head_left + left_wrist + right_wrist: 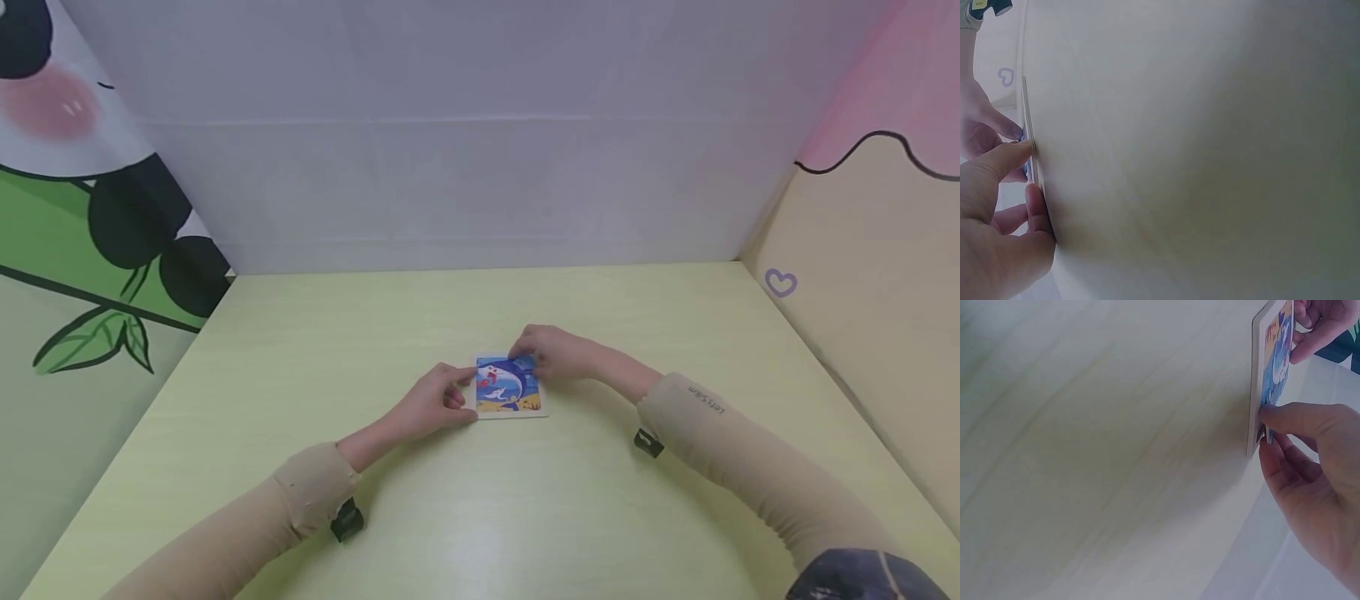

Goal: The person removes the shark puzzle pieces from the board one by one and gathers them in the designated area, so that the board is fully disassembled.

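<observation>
A small square wooden picture puzzle board [517, 416] lies flat on the table, showing a dolphin in blue water over yellow sand. My left hand [435, 402] holds it along its left side, the index finger near the upper left and the thumb at the lower left corner. In the left wrist view the board's thin edge [1029, 109] runs past those fingertips. At the upper right corner, my right hand [558, 352] pinches a small puzzle piece [1269, 434] between thumb and fingers. The right wrist view shows this piece slightly raised from the pale frame [1255, 375], partly hidden by the fingertips.
The pale yellow table [480, 508] spreads around the board. A plain light wall [480, 183] rises behind it, with painted panels at the left [97, 275] and right [862, 317]. Dark wrist devices [347, 521] sit beneath both sleeves.
</observation>
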`<state>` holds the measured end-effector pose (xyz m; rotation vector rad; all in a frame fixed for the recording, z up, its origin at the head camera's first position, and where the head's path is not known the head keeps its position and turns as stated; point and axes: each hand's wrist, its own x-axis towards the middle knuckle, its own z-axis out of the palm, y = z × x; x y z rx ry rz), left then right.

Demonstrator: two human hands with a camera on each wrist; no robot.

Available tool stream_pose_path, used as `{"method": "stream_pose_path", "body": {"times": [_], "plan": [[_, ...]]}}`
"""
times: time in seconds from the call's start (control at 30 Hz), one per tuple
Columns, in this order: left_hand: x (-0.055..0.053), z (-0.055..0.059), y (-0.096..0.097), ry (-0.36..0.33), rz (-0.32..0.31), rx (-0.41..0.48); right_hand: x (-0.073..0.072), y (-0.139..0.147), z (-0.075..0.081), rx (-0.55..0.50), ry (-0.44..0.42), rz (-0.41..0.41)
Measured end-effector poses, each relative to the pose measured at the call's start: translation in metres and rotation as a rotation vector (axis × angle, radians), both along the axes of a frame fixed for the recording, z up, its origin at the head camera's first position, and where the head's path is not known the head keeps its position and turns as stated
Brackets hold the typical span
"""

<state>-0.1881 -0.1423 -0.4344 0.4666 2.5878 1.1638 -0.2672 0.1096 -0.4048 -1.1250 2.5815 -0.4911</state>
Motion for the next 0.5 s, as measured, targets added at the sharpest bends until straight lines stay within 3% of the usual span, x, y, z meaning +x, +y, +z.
{"method": "stream_pose_path", "body": {"times": [0.23,0.5], "plan": [[-0.001,-0.001,0.000,0.001,-0.002,-0.009,0.001,0.003,0.003,-0.011,0.038,-0.006],[0.000,0.000,0.000,-0.001,0.007,-0.005,-0.005,0.022,0.002,-0.083,-0.018,-0.095]]}}
